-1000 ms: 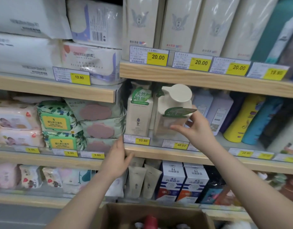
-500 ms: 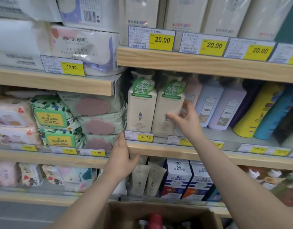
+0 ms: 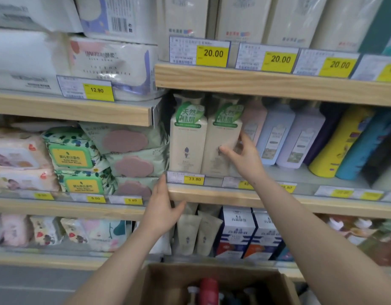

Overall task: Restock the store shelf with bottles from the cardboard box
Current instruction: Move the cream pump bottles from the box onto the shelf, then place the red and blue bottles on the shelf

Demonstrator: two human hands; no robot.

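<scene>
Two cream bottles [image 3: 205, 142] upright (right hand [image 3: 243, 158] touching one).

I see two cream bottles with green leaf labels upright and touching at the left end of the wooden shelf [image 3: 212, 195] — the left bottle [image 3: 187, 142], the right bottle [image 3: 223, 139]. The open cardboard box [image 3: 159, 282] sits below, holding a red-capped bottle [image 3: 209, 289] upright.

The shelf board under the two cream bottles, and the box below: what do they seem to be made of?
The shelf board looks like pale wood or a wood-look laminate, matte, with visible grain lines. The box looks like plain brown cardboard, dull, with a thin folded edge. The cream bottles look like matte plastic.
</scene>
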